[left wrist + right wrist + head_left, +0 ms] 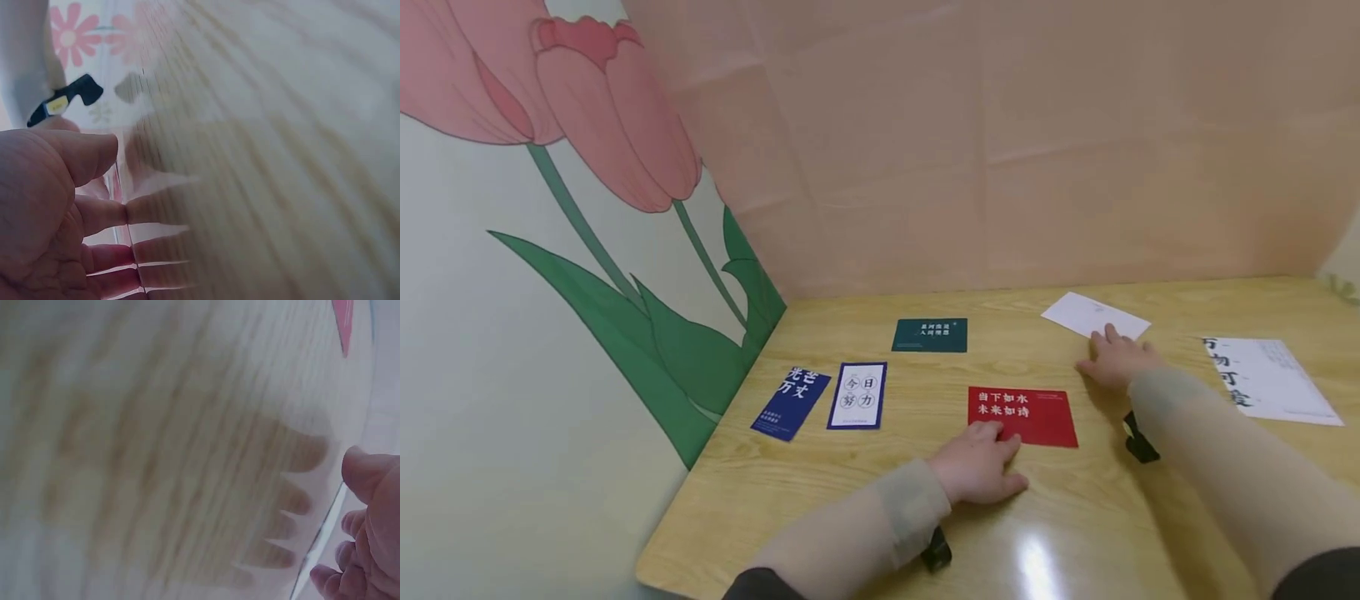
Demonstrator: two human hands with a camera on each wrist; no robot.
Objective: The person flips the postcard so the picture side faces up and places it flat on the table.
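Observation:
The left hand (pixel 979 465) rests at the lower left edge of a red card (pixel 1037 419) with white lettering, its fingers extended and fingertips over the card. In the left wrist view the left hand (pixel 50 212) has its fingertips down at the surface and its thumb apart. Farther back on the right, the right hand (pixel 1116 358) reaches to a white card (pixel 1086 312), with its fingertips on the card's near edge. The right wrist view shows the right hand (pixel 369 531) with loosely bent fingers beside the card's thin edge (pixel 322 534).
A dark green card (pixel 929 335) lies at the back of the wooden table (pixel 760 508). Left of the red card are a blue-bordered white card (pixel 857 396) and a dark blue card (pixel 792 405). A larger white card with black lettering (pixel 1273 379) lies at the right.

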